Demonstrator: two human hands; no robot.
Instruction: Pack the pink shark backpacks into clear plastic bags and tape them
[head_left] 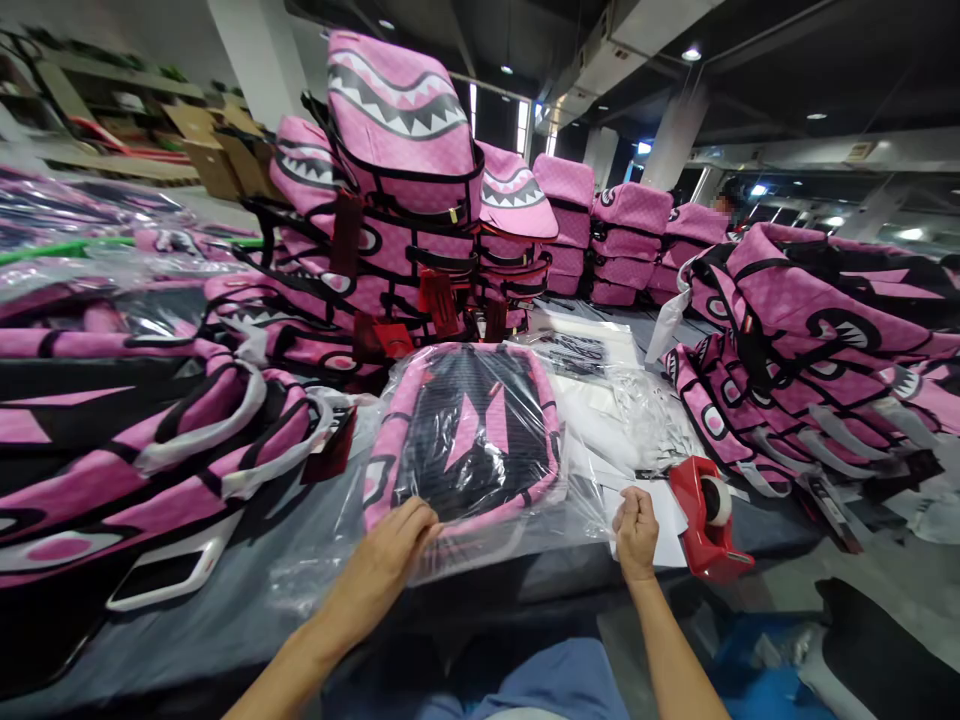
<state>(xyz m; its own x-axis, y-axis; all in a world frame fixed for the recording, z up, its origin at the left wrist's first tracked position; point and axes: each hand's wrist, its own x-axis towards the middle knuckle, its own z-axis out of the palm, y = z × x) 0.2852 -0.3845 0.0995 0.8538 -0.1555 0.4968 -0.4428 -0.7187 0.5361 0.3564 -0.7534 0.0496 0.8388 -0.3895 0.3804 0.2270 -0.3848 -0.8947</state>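
Note:
A pink and black backpack (pixel 469 430) wrapped in a clear plastic bag lies flat on the table in front of me. My left hand (pixel 390 555) presses on its near edge, fingers curled down onto the plastic. My right hand (pixel 636 530) is closed in a loose fist just right of the bag, over white paper (pixel 671 510); what it pinches, if anything, is too small to make out. A red tape dispenser (pixel 709 520) sits right beside that hand.
Stacks of pink shark-mouth backpacks (pixel 405 200) rise behind the bagged one. More piles lie at the left (pixel 150 440) and right (pixel 817 350). Loose clear bags (pixel 645 410) are spread mid-table. The grey table edge (pixel 225 630) runs near me.

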